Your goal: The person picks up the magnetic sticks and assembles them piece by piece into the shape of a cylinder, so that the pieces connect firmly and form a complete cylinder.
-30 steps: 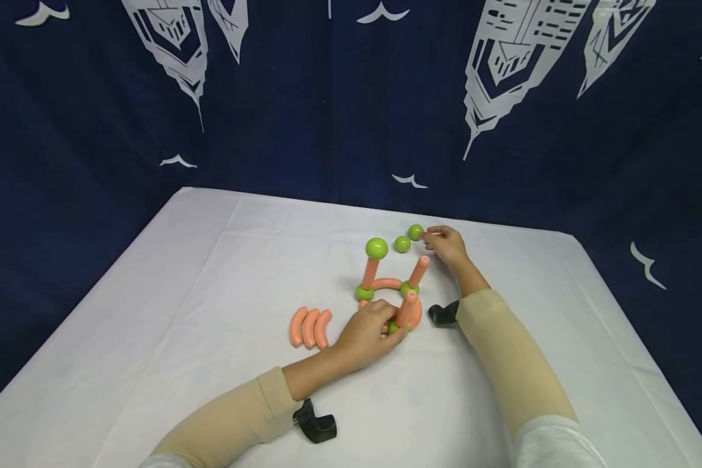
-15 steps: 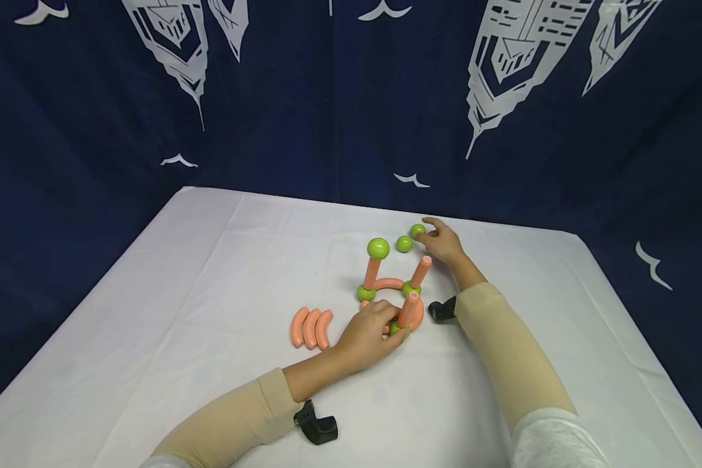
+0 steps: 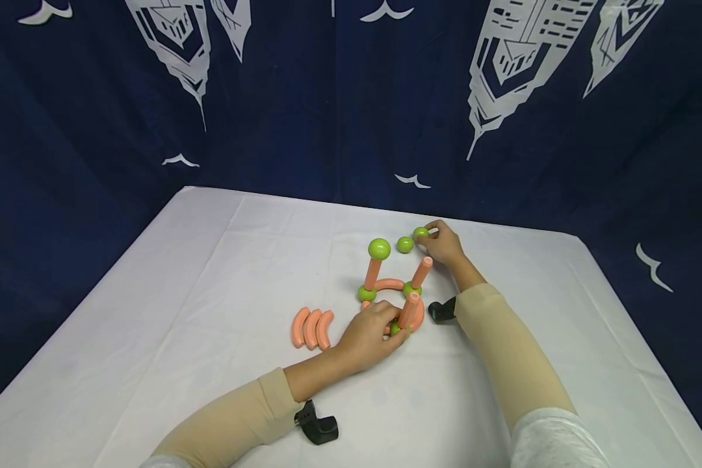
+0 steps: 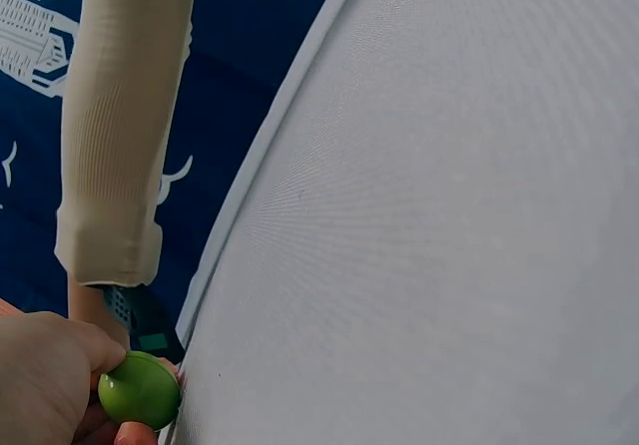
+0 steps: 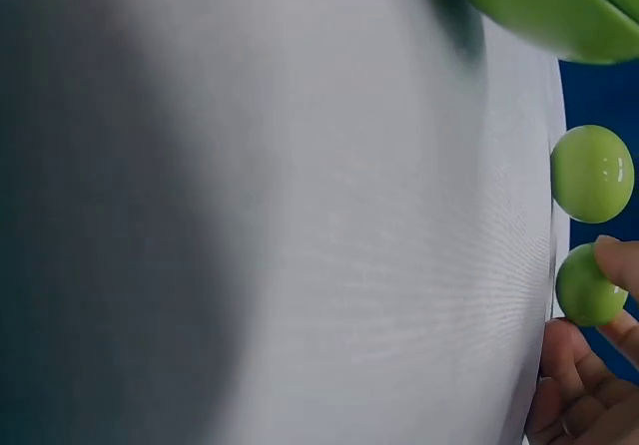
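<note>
A toy frame of green balls and orange rods stands mid-table in the head view. Curved rods [image 3: 389, 284] link its lower balls. One upright rod [image 3: 372, 274] carries a green ball [image 3: 379, 249] on top; two other upright rods [image 3: 422, 273] have bare ends. My left hand [image 3: 365, 335] grips the frame's near corner, its fingers round a green ball [image 4: 138, 393] below the nearest upright rod [image 3: 409, 311]. Farther back, my right hand [image 3: 442, 244] pinches a loose green ball [image 5: 589, 287] between thumb and fingers, at table level.
Another loose green ball [image 3: 405, 244] lies just left of the pinched one. Three curved orange rods [image 3: 311, 328] lie side by side left of the frame. Behind the white-covered table [image 3: 257, 260] hangs a dark blue curtain [image 3: 304, 117].
My right hand has moved from beside the far green ball to around it, and its fingers have closed on it. The left hand keeps its hold on the frame's corner.
</note>
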{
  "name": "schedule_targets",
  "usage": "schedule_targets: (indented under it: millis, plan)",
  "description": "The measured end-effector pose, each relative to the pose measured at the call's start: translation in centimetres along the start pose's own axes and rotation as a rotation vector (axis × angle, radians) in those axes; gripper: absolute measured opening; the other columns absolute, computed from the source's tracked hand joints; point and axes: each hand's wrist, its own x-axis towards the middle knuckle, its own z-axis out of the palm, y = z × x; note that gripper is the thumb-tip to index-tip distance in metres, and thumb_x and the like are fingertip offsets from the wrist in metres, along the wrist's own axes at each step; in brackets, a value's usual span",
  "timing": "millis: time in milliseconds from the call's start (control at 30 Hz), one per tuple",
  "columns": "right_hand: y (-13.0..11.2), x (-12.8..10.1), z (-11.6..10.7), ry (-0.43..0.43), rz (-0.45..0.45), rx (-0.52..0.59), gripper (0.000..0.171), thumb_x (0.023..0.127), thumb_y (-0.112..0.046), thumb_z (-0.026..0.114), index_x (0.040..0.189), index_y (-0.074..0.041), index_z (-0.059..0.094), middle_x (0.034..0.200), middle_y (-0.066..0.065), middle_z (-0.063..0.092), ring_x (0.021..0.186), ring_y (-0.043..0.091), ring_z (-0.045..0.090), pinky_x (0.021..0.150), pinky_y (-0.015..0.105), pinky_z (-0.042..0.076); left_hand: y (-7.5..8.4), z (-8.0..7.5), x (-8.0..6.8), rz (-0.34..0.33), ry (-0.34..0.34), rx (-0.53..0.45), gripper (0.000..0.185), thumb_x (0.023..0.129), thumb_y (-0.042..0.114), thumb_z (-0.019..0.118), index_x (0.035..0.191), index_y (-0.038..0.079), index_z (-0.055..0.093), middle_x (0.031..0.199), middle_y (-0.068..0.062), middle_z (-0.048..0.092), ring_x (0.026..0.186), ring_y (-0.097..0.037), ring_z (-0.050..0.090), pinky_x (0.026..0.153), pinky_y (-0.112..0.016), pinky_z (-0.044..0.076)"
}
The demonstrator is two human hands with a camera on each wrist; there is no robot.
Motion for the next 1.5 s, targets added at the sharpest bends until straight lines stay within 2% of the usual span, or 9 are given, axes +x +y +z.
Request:
schedule_targets:
  millis: [167, 367, 500, 633, 833, 1033, 1200, 1367, 1500]
  plan:
    - [0.4, -0.3, -0.1, 0.029, 0.025, 0.059, 0.050, 0.093, -0.034, 0.059, 0.126, 0.001, 0.047, 0.117, 0.022, 0.059, 0.090, 0.026, 0.059, 0.078, 0.033, 0.044, 0.2, 0.0, 0.1, 0.003, -0.004, -0.004, 0.014, 0.089, 0.019, 0.070, 0.093, 0.007, 0.064, 0.089, 0.000, 0.058, 0.078, -0.011, 0.050, 0.067, -0.021, 0.039]
    - [0.8, -1.1, -0.5, 0.059, 0.014, 0.133, 0.048, 0.090, -0.035, 0.059, 0.120, 0.002, 0.051, 0.102, 0.017, 0.065, 0.070, 0.013, 0.057, 0.066, 0.027, 0.042, 0.3, 0.0, 0.2, 0.007, -0.008, -0.002, 0.016, 0.089, 0.019, 0.071, 0.095, 0.006, 0.066, 0.091, 0.000, 0.059, 0.079, -0.012, 0.051, 0.068, -0.021, 0.041]
    - [0.9, -1.9, -0.8, 0.082, 0.013, 0.217, 0.046, 0.090, -0.033, 0.060, 0.120, 0.002, 0.052, 0.096, 0.014, 0.066, 0.063, 0.006, 0.057, 0.064, 0.022, 0.044, 0.3, 0.0, 0.2, 0.012, -0.005, -0.002, 0.017, 0.088, 0.019, 0.071, 0.098, 0.007, 0.067, 0.092, 0.000, 0.061, 0.080, -0.012, 0.052, 0.070, -0.022, 0.042]
    - [0.8, -3.1, -1.3, 0.097, 0.016, 0.308, 0.044, 0.090, -0.031, 0.061, 0.119, 0.001, 0.053, 0.091, 0.006, 0.065, 0.063, 0.006, 0.058, 0.066, 0.023, 0.047, 0.2, 0.0, 0.2, 0.018, -0.003, 0.000, 0.016, 0.088, 0.020, 0.072, 0.098, 0.007, 0.067, 0.092, 0.000, 0.061, 0.079, -0.011, 0.052, 0.069, -0.022, 0.042]
    - [0.5, -5.7, -2.2, 0.105, -0.026, 0.506, 0.030, 0.092, -0.027, 0.059, 0.110, -0.003, 0.054, 0.083, -0.007, 0.063, 0.073, 0.011, 0.060, 0.072, 0.023, 0.051, 0.1, 0.1, 0.2, 0.010, -0.009, -0.011, 0.014, 0.089, 0.020, 0.071, 0.094, 0.008, 0.065, 0.089, 0.001, 0.058, 0.077, -0.010, 0.049, 0.067, -0.021, 0.039]
    - [0.0, -8.5, -2.9, 0.124, -0.112, 0.665, 0.016, 0.093, -0.016, 0.058, 0.103, -0.005, 0.055, 0.075, -0.009, 0.065, 0.062, 0.006, 0.058, 0.065, 0.017, 0.050, 0.1, 0.0, 0.0, -0.007, -0.019, -0.022, 0.013, 0.089, 0.021, 0.071, 0.093, 0.010, 0.065, 0.090, 0.001, 0.057, 0.079, -0.011, 0.049, 0.067, -0.021, 0.039]
    - [-1.1, -11.0, -3.3, 0.120, -0.260, 0.813, 0.008, 0.093, -0.003, 0.053, 0.100, -0.001, 0.055, 0.076, -0.003, 0.066, 0.061, 0.007, 0.056, 0.064, 0.018, 0.050, 0.0, -0.1, -0.1, -0.014, -0.017, -0.026, 0.013, 0.088, 0.020, 0.071, 0.091, 0.010, 0.064, 0.091, 0.001, 0.058, 0.079, -0.012, 0.050, 0.067, -0.022, 0.040]
    - [-2.1, -13.6, -3.6, 0.073, -0.414, 0.805, 0.012, 0.091, 0.004, 0.048, 0.102, 0.002, 0.054, 0.077, -0.001, 0.065, 0.062, 0.010, 0.055, 0.067, 0.021, 0.050, 0.0, 0.0, -0.1, -0.010, -0.016, -0.047, 0.012, 0.088, 0.019, 0.071, 0.091, 0.010, 0.064, 0.090, 0.000, 0.057, 0.079, -0.013, 0.052, 0.067, -0.022, 0.040]
    - [-2.5, -15.0, -3.6, 0.026, -0.502, 0.805, 0.014, 0.090, 0.007, 0.048, 0.101, 0.003, 0.055, 0.077, 0.002, 0.064, 0.062, 0.013, 0.055, 0.068, 0.023, 0.049, 0.1, 0.0, -0.1, -0.013, -0.020, -0.051, 0.012, 0.088, 0.018, 0.071, 0.093, 0.009, 0.065, 0.091, 0.000, 0.058, 0.079, -0.014, 0.053, 0.067, -0.022, 0.040]
